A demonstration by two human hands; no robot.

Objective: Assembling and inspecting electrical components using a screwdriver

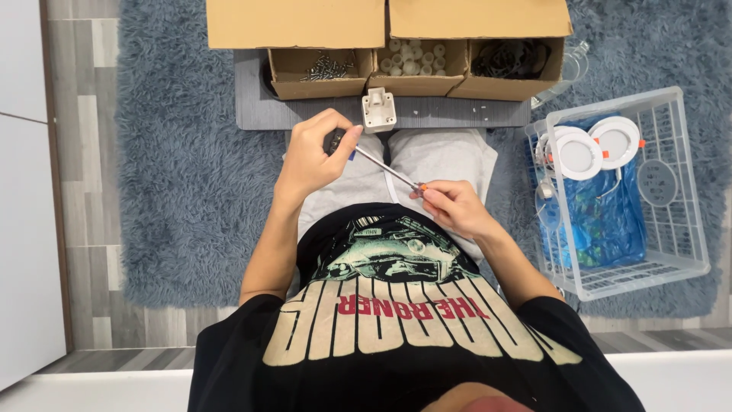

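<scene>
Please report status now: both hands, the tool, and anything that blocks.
Left hand grips screwdriver handle. Right hand pinches small orange part at its tip. Nothing between them.

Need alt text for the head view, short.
Seated person's left hand grips a screwdriver, its tip at the right hand. Ahead: a white box and cardboard trays; a wire basket of round lamps.

Pretty tight up front: three open cardboard boxes [415, 72] lined the far edge of the little grey table [259, 114], and a white plastic part [379, 109] sat right in the near strip. White wire basket [671, 229] walled off the right. The rug [191, 191] on the left was wide open.
</scene>
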